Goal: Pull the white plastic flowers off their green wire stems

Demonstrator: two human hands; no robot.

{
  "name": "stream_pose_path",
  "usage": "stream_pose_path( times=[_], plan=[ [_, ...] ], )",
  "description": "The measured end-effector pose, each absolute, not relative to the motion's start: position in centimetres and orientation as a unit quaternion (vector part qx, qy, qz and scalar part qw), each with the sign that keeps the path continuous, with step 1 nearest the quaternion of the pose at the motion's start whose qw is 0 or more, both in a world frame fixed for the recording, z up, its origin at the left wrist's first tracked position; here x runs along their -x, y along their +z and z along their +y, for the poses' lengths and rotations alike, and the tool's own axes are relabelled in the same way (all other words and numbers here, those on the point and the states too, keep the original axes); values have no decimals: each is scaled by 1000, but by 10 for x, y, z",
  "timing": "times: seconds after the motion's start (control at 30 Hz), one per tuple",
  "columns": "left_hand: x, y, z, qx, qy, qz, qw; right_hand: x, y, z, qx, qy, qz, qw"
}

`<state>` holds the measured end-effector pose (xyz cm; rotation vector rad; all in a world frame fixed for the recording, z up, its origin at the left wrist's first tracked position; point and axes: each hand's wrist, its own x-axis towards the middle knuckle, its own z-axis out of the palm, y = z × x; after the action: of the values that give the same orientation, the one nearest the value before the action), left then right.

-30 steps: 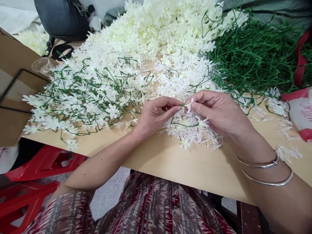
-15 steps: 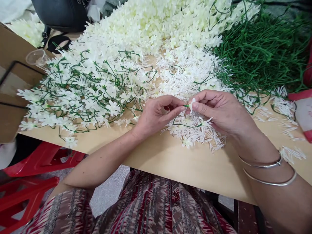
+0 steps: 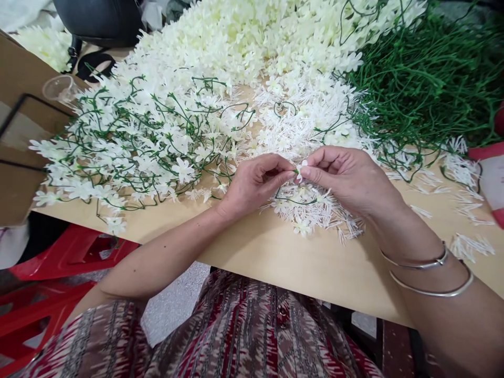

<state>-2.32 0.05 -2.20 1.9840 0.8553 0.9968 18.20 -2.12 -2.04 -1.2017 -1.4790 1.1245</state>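
Between thumb and finger, my left hand pinches a thin green plastic stem close to its tip. My right hand closes on a small white artificial flower, which sits against that tip; my fingers partly cover the joint. Under both hands lies a heap of white spiky stamen pieces. To the left spreads a pile of white flowers on green stems. Loose cream petals are heaped behind, and a tangle of bare green stems lies at the right.
The wooden table's front edge runs before my lap. At left stand a cardboard box, a clear plastic cup and red stools. A black bag rests at the back left; a red-and-white bag is at right.
Both hands have shifted slightly left. The white flower is now closer against the stem tip, with less green showing between my fingers.
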Motion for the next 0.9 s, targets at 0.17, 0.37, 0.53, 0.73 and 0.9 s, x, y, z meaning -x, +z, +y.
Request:
stream_pose_path(
  times=[0.17, 0.37, 0.53, 0.73, 0.9],
  plan=[
    [24, -23, 1, -780, 387, 331, 363, -177, -20, -22, 480, 450, -603, 450],
    [25, -22, 0, -781, 370, 348, 363, -175, -20, -23, 491, 442, -602, 447],
    [25, -22, 0, -789, 362, 354, 349, -175, -24, -22, 496, 429, -609, 446],
    [26, -25, 0, -796, 362, 356, 328, -173, -23, -19, 481, 464, -590, 453],
    [19, -24, -3, -769, 400, 335, 370, -181, -20, -16, 442, 519, -561, 470]
  ],
)
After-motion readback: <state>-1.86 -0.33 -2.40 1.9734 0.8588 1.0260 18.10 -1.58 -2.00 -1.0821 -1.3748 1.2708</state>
